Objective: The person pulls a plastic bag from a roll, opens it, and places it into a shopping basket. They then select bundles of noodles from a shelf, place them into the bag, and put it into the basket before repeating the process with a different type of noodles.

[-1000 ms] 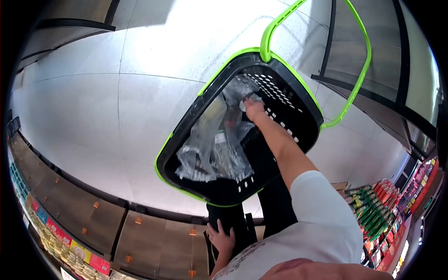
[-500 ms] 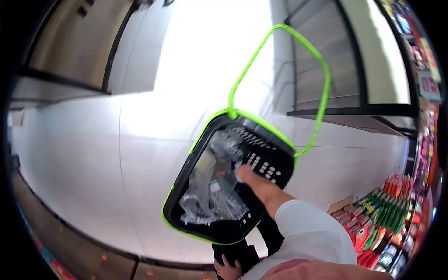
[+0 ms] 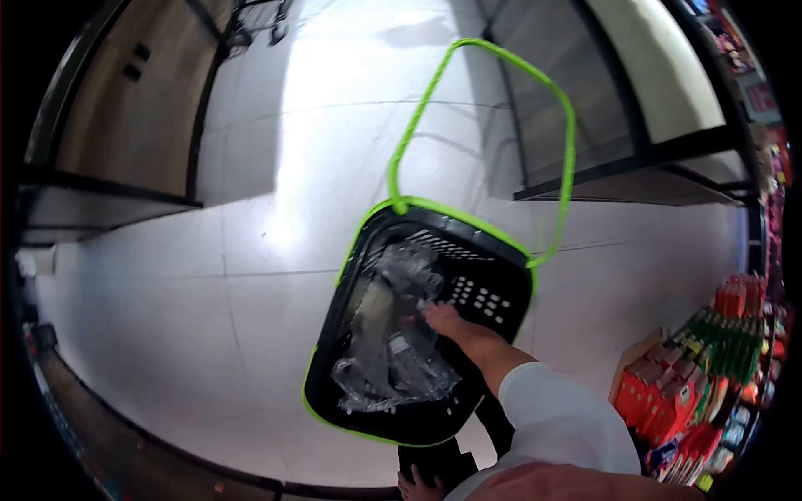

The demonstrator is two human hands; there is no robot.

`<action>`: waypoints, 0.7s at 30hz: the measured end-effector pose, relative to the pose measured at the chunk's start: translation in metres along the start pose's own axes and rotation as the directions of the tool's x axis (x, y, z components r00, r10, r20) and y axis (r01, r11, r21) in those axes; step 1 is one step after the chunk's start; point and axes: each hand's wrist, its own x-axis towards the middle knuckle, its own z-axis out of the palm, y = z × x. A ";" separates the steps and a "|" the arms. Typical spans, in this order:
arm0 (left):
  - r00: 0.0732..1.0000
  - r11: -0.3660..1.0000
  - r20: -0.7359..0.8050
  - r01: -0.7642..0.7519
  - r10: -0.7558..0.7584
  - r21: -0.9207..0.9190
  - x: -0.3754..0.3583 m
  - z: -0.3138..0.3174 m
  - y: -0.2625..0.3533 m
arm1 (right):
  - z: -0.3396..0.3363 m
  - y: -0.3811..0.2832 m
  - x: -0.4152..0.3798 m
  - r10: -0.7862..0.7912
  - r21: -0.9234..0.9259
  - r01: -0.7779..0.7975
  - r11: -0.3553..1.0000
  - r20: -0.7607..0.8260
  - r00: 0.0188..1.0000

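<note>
Basket (image 3: pixel 493 284) sits on the floor (image 3: pixel 209 334), green handle (image 3: pixel 560 108) up. Right hand (image 3: pixel 443 319) is down inside it, touching the clear bags (image 3: pixel 388 334); can't tell if the fingers are clamped on anything. Left hand (image 3: pixel 415 487) barely shows at the bottom edge, fingers slightly apart.

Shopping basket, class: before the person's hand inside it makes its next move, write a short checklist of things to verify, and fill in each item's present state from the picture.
1. Right hand is inside the basket, on the clear plastic bags: ok.
2. Right hand has a closed grip on a bag: cannot tell; the fingers are partly hidden by crinkled plastic.
3. Green handle is swung clear of the basket opening: ok.
4. Basket rests steady on the floor: cannot tell; its underside is hidden.
5. Left hand is free: cannot tell; only part of it shows at the bottom edge, against dark clothing.
6. Bags lie fully inside the rim: ok.
</note>
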 end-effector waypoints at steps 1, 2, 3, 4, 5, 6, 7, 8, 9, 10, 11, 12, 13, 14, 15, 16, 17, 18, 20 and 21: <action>0.996 0.998 0.080 0.038 -0.042 0.054 0.005 -0.014 0.007 | 0.004 -0.003 0.006 0.014 -0.003 -0.014 1.000 0.085 0.996; 0.994 0.994 0.060 0.090 -0.093 0.056 0.004 -0.014 0.004 | 0.012 -0.007 0.013 0.054 0.004 -0.056 0.998 0.197 0.979; 0.996 0.997 0.049 0.077 -0.077 -0.001 0.003 -0.013 0.001 | 0.026 -0.008 0.020 0.063 -0.069 -0.045 0.997 0.281 0.958; 0.998 0.997 0.041 0.045 -0.042 -0.055 0.003 -0.016 -0.001 | 0.038 -0.010 0.022 0.022 -0.066 -0.002 0.998 0.313 0.950; 0.975 0.988 0.162 0.155 -0.153 0.005 0.009 -0.032 0.011 | 0.041 -0.016 0.020 0.016 -0.096 0.011 0.995 0.267 0.964; 0.975 0.989 0.163 0.151 -0.149 0.003 0.010 -0.032 0.009 | 0.047 -0.017 0.016 0.017 -0.131 0.012 0.991 0.219 0.975; 0.967 0.984 0.181 0.177 -0.177 0.016 0.010 -0.032 0.008 | 0.058 -0.021 0.018 0.080 0.051 -0.085 0.995 0.098 0.992; 0.960 0.979 0.196 0.200 -0.201 0.024 0.009 -0.032 0.008 | 0.071 -0.021 0.025 0.164 0.235 -0.155 0.960 -0.021 0.986; 0.966 0.983 0.187 0.182 -0.179 0.002 0.007 -0.027 0.004 | 0.036 -0.028 -0.005 0.022 -0.005 -0.022 1.000 -0.030 0.999; 0.976 0.986 0.143 0.169 -0.164 -0.018 0.002 -0.016 -0.005 | 0.043 -0.029 -0.008 0.010 0.000 -0.010 1.000 -0.033 0.999; 0.985 0.988 0.091 0.152 -0.148 -0.038 -0.002 -0.011 -0.009 | 0.011 -0.032 -0.036 -0.067 -0.062 0.068 0.996 0.019 0.998; 0.991 0.990 0.061 0.125 -0.121 -0.062 -0.006 -0.016 -0.009 | 0.001 -0.033 -0.052 -0.091 -0.014 0.091 0.996 -0.011 0.996; 0.981 0.986 0.125 0.159 -0.151 -0.057 -0.008 -0.022 -0.007 | -0.014 -0.033 -0.071 -0.099 0.080 0.102 0.992 -0.041 0.994; 0.967 0.981 0.185 0.189 -0.177 -0.047 -0.012 -0.029 -0.005 | -0.033 -0.034 -0.090 -0.097 0.136 0.097 0.986 -0.007 0.995; 0.958 0.981 0.215 0.194 -0.188 -0.009 -0.014 -0.027 -0.007 | -0.034 -0.032 -0.101 -0.080 0.184 0.081 0.980 -0.010 0.997; 0.952 0.988 0.266 0.143 -0.153 0.054 -0.012 -0.008 -0.017 | -0.051 -0.032 -0.124 -0.079 0.234 0.085 0.968 -0.036 0.996; 0.928 0.986 0.370 -0.017 -0.046 0.166 0.001 0.028 -0.037 | -0.066 -0.032 -0.143 -0.070 0.308 0.083 0.948 -0.055 0.996; 0.874 0.941 0.479 -0.224 0.078 0.255 0.016 0.065 -0.051 | -0.086 -0.034 -0.167 -0.042 0.391 0.058 0.919 -0.048 0.998; 0.842 0.894 0.512 -0.350 0.170 0.280 0.036 0.081 -0.044 | -0.117 -0.039 -0.205 -0.055 0.450 0.068 0.890 -0.042 0.998; 0.900 0.966 0.384 -0.126 0.207 -0.225 0.038 0.078 -0.035 | -0.128 -0.042 -0.225 -0.054 0.459 0.078 0.885 -0.064 0.996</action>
